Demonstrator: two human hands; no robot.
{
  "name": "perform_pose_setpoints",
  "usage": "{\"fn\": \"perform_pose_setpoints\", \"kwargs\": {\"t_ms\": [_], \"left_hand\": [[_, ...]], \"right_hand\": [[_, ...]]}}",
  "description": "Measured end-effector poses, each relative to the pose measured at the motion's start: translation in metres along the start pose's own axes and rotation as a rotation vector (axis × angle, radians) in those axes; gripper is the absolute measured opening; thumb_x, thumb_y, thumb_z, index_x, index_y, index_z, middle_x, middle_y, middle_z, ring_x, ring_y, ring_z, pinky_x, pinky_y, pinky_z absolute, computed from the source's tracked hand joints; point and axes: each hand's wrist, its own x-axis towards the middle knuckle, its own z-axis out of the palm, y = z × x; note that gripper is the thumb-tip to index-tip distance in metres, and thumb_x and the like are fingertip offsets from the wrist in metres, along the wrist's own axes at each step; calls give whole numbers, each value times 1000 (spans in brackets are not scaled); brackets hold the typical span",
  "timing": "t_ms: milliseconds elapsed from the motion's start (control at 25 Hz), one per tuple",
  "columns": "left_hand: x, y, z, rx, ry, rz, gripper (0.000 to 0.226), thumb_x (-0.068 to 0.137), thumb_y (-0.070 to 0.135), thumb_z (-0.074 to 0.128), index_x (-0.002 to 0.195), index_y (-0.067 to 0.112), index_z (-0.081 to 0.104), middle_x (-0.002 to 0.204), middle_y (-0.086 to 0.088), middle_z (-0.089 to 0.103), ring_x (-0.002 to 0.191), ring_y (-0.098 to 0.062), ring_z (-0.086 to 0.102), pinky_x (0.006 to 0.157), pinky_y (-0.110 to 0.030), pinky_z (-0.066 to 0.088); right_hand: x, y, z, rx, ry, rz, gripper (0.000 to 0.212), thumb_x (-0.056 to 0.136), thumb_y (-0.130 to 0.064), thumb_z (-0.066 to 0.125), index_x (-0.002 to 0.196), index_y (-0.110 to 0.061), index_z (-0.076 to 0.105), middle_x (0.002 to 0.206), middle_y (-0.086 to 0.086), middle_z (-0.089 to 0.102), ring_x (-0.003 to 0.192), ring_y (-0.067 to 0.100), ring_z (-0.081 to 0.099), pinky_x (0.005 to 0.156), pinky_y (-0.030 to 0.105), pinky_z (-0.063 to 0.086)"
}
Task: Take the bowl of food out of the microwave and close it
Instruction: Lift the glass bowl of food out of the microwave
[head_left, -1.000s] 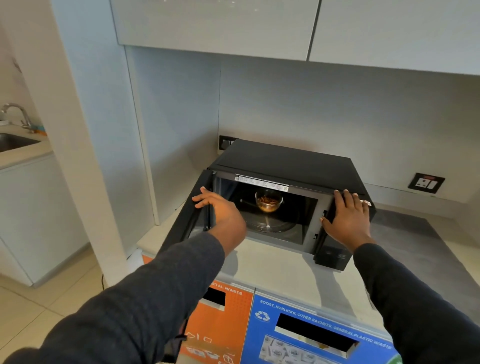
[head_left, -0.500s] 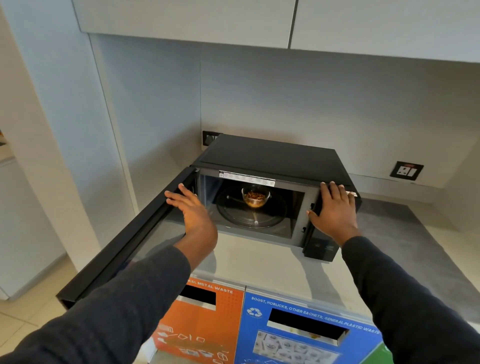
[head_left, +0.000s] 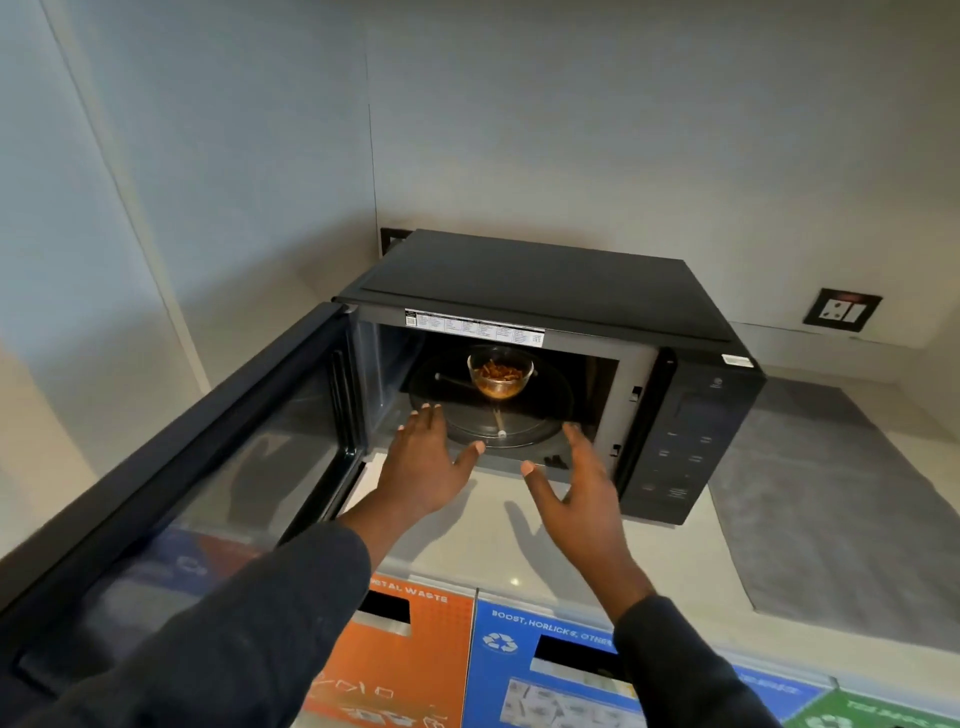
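A black microwave (head_left: 545, 278) stands on the counter in the corner. Its door (head_left: 208, 467) is swung wide open to the left. Inside, a small glass bowl of orange-brown food (head_left: 500, 375) sits on the round glass turntable (head_left: 550, 415). My left hand (head_left: 423, 462) and my right hand (head_left: 579, 480) are held out side by side just in front of the cavity opening, palms facing each other, fingers spread, holding nothing. Both hands are short of the bowl and do not touch it.
The pale counter (head_left: 519, 545) runs to the right, where a grey mat (head_left: 831, 499) lies. A wall socket (head_left: 841, 310) is at the right, another behind the microwave (head_left: 392, 239). Orange (head_left: 400, 665) and blue (head_left: 540, 670) waste bin fronts sit below the counter edge.
The door has swung fully open. My left hand left the door and my right hand left the microwave's control side; both now reach toward the cavity opening.
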Motion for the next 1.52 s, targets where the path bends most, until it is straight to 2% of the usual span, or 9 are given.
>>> {"fn": "perform_pose_setpoints", "kwargs": {"t_ms": [320, 440, 560, 680, 760, 920, 1120, 1240, 1520], "left_hand": [[62, -24, 82, -441, 94, -87, 71, 103, 48, 43, 160, 12, 22, 168, -10, 24, 156, -24, 20, 125, -38, 21], [91, -28, 95, -500, 99, -73, 70, 103, 49, 42, 160, 14, 20, 169, -8, 20, 157, -22, 14, 127, -39, 16], [123, -24, 99, -604, 139, -113, 58, 103, 49, 41, 148, 14, 44, 159, -12, 41, 147, -29, 37, 114, -35, 32], [154, -20, 100, -785, 205, -284, 48, 103, 48, 43, 125, 9, 60, 135, -20, 61, 125, -38, 55, 102, -41, 44], [170, -20, 102, -881, 239, -383, 49, 103, 47, 44, 128, 7, 60, 138, -22, 59, 125, -39, 55, 108, -46, 43], [187, -13, 103, -1069, 205, -482, 52, 102, 42, 46, 142, 9, 52, 140, -16, 58, 127, -36, 55, 113, -50, 42], [194, -7, 106, -1115, 200, -534, 25, 104, 26, 46, 98, 11, 64, 99, -13, 68, 98, -31, 66, 95, -47, 56], [193, -2, 103, -1143, 208, -556, 25, 104, 24, 45, 85, 16, 59, 91, -9, 64, 92, -27, 63, 89, -42, 54], [185, 1, 103, -1170, 227, -499, 32, 102, 24, 45, 119, 8, 66, 109, -13, 70, 101, -30, 66, 92, -42, 56]], "right_hand": [[60, 45, 61, 497, 2, 186, 71, 96, -41, 66, 158, -27, 33, 164, -2, 38, 149, 18, 39, 119, 35, 35], [99, 51, 73, 616, 38, 248, 64, 97, -38, 66, 155, -28, 39, 154, -2, 50, 135, 12, 51, 106, 27, 41], [141, 52, 82, 673, 83, 292, 53, 99, -36, 63, 148, -27, 47, 125, -9, 64, 102, -1, 58, 80, 20, 44], [177, 54, 93, 862, 136, 380, 29, 99, -31, 62, 127, -22, 64, 115, -1, 70, 107, 15, 63, 84, 27, 46], [196, 56, 100, 918, 172, 419, 10, 99, -29, 61, 101, -24, 69, 101, 0, 71, 97, 16, 64, 75, 26, 45], [219, 54, 109, 1015, 233, 481, 11, 98, -29, 63, 88, -24, 67, 82, -3, 69, 75, 11, 63, 56, 20, 47], [235, 49, 120, 1054, 217, 515, 22, 100, -21, 58, 79, -20, 64, 75, 3, 65, 65, 17, 60, 32, 15, 43], [239, 52, 122, 1028, 217, 532, 24, 101, -21, 56, 78, -20, 62, 72, 2, 63, 62, 17, 59, 32, 16, 42], [232, 53, 120, 1066, 220, 530, 21, 99, -15, 56, 80, -16, 66, 51, -2, 69, 62, 19, 63, 31, 16, 44]]}}
